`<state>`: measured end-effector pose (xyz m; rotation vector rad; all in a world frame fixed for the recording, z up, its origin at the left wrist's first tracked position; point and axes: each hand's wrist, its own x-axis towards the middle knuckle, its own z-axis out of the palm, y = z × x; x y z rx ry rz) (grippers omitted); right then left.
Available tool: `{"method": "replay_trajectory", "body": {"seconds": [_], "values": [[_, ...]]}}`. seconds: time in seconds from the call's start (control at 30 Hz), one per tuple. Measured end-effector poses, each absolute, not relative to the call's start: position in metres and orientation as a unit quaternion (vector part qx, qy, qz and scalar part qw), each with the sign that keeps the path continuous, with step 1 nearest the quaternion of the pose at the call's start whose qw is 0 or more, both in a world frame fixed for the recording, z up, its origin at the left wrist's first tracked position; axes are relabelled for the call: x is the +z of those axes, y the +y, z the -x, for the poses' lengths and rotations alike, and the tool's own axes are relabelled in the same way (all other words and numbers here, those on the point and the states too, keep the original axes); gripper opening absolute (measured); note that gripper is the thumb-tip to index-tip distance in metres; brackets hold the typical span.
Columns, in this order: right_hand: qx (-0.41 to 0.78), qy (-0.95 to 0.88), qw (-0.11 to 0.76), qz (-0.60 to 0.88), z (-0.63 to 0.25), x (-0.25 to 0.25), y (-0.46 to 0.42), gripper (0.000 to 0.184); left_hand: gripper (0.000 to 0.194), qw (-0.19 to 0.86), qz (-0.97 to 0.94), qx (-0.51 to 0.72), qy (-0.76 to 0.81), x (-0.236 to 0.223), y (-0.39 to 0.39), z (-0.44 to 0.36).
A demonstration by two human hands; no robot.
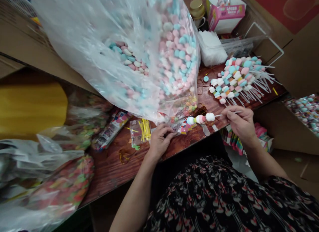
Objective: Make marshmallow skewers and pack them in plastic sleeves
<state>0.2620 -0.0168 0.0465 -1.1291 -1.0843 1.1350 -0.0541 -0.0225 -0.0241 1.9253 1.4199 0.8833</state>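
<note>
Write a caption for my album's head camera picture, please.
A right hand holds a stick of colorful sweets near the left hand, beside a big plastic bag of sweets and more sweet sticks.

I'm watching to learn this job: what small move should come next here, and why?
Probably the right hand should lay the candy skewer on the pile of skewers on the table: its stick looks about as loaded as those, with pink, white and blue candies along it.
</note>
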Motion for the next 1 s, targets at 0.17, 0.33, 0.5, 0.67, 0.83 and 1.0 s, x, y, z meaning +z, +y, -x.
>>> {"method": "replay_trajectory", "body": {"seconds": [0.17, 0.33, 0.5, 0.67, 0.83, 1.0], "values": [[0.508, -0.379, 0.623, 0.458, -0.266, 0.035, -0.024, 0.013, 0.01, 0.302, -0.714, 0.326, 0.541, -0.022, -0.02, 0.056], [0.569, -0.311, 0.612, 0.452, -0.254, 0.012, -0.04, 0.018, 0.01, 0.299, -0.719, 0.313, 0.544, -0.018, -0.017, 0.055], [0.587, -0.278, 0.619, 0.441, -0.242, 0.0, -0.045, 0.017, 0.012, 0.292, -0.722, 0.318, 0.541, -0.019, -0.018, 0.054], [0.584, -0.269, 0.626, 0.441, -0.244, -0.003, -0.043, 0.02, 0.011, 0.297, -0.719, 0.322, 0.54, -0.02, -0.019, 0.054], [0.587, -0.284, 0.618, 0.439, -0.243, -0.003, -0.043, 0.02, 0.011, 0.301, -0.717, 0.324, 0.539, -0.02, -0.018, 0.055], [0.555, -0.338, 0.613, 0.45, -0.241, -0.005, -0.049, 0.017, 0.011, 0.302, -0.721, 0.324, 0.532, -0.02, -0.018, 0.056]]}}
